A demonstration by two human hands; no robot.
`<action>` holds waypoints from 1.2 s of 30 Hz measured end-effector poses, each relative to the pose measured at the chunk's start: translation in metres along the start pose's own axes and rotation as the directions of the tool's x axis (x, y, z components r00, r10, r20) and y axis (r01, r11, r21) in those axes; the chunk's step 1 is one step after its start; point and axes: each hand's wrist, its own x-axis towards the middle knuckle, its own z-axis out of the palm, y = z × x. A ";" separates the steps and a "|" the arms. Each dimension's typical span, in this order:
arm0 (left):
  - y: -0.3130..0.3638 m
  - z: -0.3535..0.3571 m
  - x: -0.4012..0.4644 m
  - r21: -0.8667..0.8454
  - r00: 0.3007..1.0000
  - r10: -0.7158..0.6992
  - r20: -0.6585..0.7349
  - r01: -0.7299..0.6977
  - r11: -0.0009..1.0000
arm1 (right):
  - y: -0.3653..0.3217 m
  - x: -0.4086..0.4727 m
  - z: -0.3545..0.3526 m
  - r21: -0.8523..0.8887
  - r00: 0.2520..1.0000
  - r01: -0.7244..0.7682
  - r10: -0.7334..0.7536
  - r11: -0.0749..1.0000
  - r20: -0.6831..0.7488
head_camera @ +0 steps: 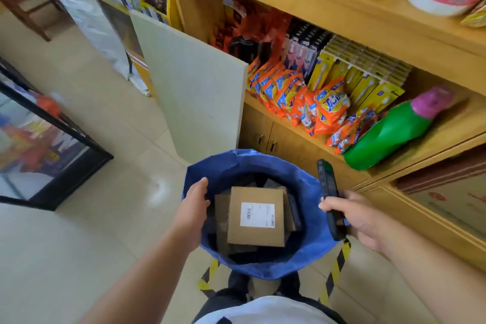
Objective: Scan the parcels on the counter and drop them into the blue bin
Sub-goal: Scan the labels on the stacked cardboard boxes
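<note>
Cardboard dominates what we see inside the round blue woven-plastic bin (310, 187): a flat, square brown cardboard parcel (256, 234) lies on top of the pile there, tilted slightly, its white printed shipping label (257, 215) facing up. We can make out small barcodes at both ends of that label, but its print is too small to read. Beneath the parcel, still inside the bin, we glimpse edges of other brown and dark packages (222, 218).

Our left hand (193, 209) hangs over the bin's left rim with fingers relaxed and straight, gripping nothing. Our right hand (360, 216) is at the bin's right rim, fingers curled around a dark slim handheld scanner (330, 197) that points away from us above the rim.

Right of the bin and beyond it stands a light wooden shelf unit (342, 18). On its lower shelf we see orange-and-blue detergent sachets (326, 110) with blurred lettering we cannot read, yellow toothbrush packs (368, 87), and a green plastic bottle with a pink cap (389, 134) lying on its side. Beyond the bin leans a pale flat board (194, 92). Yellow-and-black striped tape (335, 271) shows on the floor on our side of the bin.
</note>
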 end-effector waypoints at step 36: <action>-0.118 0.229 -0.195 0.389 0.674 0.009 0.738 -0.437 0.811 | 0.201 -0.236 -0.153 0.239 0.856 0.143 0.001 0.960 -0.517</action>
